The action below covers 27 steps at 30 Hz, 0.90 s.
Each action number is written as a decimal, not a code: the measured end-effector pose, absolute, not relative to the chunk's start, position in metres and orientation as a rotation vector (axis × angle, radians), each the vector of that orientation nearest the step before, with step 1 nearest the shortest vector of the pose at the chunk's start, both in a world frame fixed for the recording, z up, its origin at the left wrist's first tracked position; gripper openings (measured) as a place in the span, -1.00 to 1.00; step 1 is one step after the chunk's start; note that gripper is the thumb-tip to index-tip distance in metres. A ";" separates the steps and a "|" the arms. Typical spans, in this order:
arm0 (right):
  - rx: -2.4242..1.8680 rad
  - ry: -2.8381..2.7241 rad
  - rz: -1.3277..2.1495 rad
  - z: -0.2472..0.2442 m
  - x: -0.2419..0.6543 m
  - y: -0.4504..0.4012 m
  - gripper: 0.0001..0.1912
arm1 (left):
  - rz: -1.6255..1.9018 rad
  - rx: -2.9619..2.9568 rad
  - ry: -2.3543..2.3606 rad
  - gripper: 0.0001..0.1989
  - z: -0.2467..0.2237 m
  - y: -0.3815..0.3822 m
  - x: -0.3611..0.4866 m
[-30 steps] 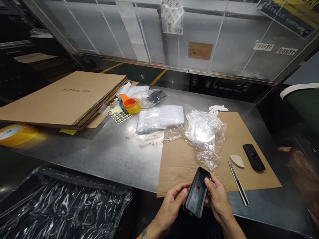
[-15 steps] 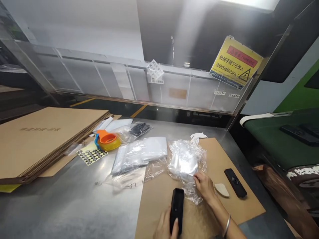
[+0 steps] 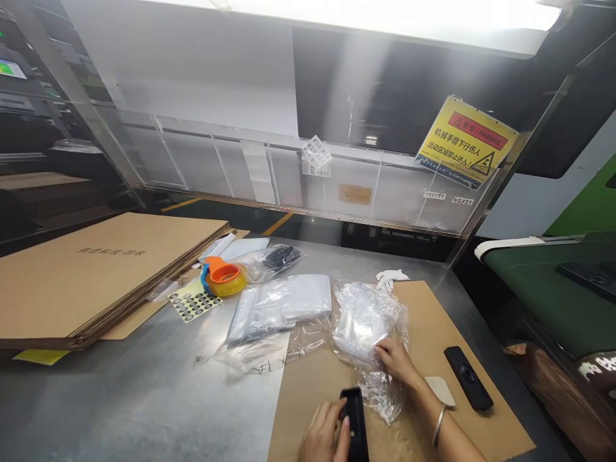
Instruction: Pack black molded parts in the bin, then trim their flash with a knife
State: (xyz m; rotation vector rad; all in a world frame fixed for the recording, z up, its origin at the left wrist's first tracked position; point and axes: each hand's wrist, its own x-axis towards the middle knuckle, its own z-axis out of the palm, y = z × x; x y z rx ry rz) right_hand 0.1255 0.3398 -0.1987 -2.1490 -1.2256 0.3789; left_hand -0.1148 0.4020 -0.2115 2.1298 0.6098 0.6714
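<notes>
At the bottom centre my left hand (image 3: 328, 430) is closed around a black oblong case (image 3: 355, 427) with a hollow upper face. My right hand (image 3: 395, 360), a bracelet at its wrist, pinches the lower edge of a crumpled pile of clear plastic bags (image 3: 363, 317). Brown cardboard (image 3: 308, 398) lies under both. Right of my right forearm are a beige rounded piece (image 3: 440, 391) and a second black oblong part (image 3: 468, 378). Flat clear bags (image 3: 283, 301) lie to the left of the crumpled pile.
Flattened cartons (image 3: 110, 269) are stacked at the left. An orange tape dispenser (image 3: 224, 276) sits by a sticker sheet (image 3: 192, 301) and a bagged black item (image 3: 282, 256). A white glove (image 3: 391, 278) lies behind the cardboard. A green conveyor (image 3: 543, 276) runs at the right.
The view has shifted, so the table's things appear lower and further right. My left fingers now reach over the black case's upper part. My right hand still pinches at the plastic pile.
</notes>
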 end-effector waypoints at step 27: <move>-1.832 -0.782 0.356 -0.175 0.119 0.309 -0.66 | 0.711 2.052 0.380 -0.61 -0.184 0.421 0.017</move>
